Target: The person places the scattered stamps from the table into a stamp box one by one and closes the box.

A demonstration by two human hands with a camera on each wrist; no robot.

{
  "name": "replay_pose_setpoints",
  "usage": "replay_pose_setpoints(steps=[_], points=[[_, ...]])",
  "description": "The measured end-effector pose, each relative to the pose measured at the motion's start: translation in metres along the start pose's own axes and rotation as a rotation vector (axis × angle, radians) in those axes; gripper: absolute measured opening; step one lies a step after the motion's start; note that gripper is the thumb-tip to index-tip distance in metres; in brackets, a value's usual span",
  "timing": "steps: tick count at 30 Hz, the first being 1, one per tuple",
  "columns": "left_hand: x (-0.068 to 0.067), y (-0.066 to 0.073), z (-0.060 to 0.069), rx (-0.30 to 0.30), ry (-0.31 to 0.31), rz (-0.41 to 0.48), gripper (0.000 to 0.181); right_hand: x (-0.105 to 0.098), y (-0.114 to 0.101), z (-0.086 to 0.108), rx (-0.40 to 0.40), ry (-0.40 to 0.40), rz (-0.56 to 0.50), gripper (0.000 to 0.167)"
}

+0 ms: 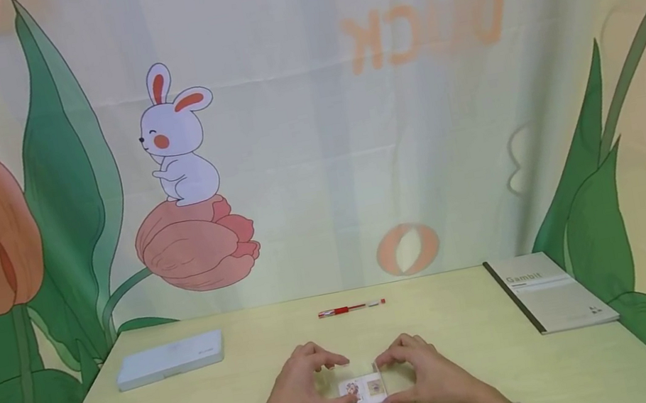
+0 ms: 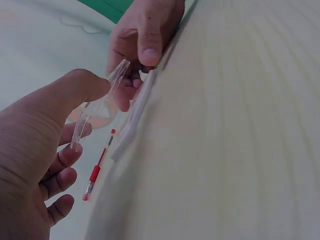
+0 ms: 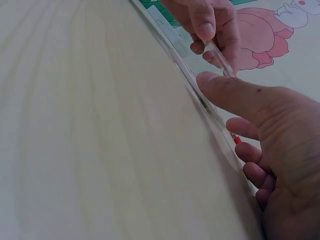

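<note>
Over the near middle of the table is a small flat white case (image 1: 367,400), printed with a little figure and a tan square. My left hand (image 1: 297,395) pinches a clear plastic cover (image 2: 119,75) between thumb and fingers, tilted above the case in the left wrist view. At the case's right end, my right hand (image 1: 437,376) holds its edges between thumb and forefinger. The right wrist view shows the right thumb (image 3: 227,90) close to the clear cover's near end; whether they touch, I cannot tell.
A red pen (image 1: 348,309) lies beyond the hands. At the left is a pale flat pencil box (image 1: 169,360), and at the right a notebook (image 1: 553,294) with a dark spine. A printed curtain (image 1: 297,127) hangs behind the table's back edge.
</note>
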State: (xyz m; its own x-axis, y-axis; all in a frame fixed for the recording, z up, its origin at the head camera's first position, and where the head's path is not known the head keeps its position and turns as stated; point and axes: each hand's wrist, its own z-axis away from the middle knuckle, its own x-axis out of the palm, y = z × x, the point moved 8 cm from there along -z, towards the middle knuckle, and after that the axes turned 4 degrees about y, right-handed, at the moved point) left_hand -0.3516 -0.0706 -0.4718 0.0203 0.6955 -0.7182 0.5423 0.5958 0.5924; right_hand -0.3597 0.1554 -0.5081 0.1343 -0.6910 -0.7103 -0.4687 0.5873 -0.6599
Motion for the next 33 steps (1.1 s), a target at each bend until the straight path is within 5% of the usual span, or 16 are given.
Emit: replay_pose_setpoints(steps=[11, 33], points=[[0.014, -0.008, 0.005, -0.016, -0.043, -0.047, 0.052, 0.002, -0.003, -0.001, -0.010, -0.016, -0.009, 0.055], [0.009, -0.018, 0.017, -0.029, -0.064, -0.079, 0.061, 0.003, -0.002, -0.001, 0.010, -0.005, 0.009, 0.053]])
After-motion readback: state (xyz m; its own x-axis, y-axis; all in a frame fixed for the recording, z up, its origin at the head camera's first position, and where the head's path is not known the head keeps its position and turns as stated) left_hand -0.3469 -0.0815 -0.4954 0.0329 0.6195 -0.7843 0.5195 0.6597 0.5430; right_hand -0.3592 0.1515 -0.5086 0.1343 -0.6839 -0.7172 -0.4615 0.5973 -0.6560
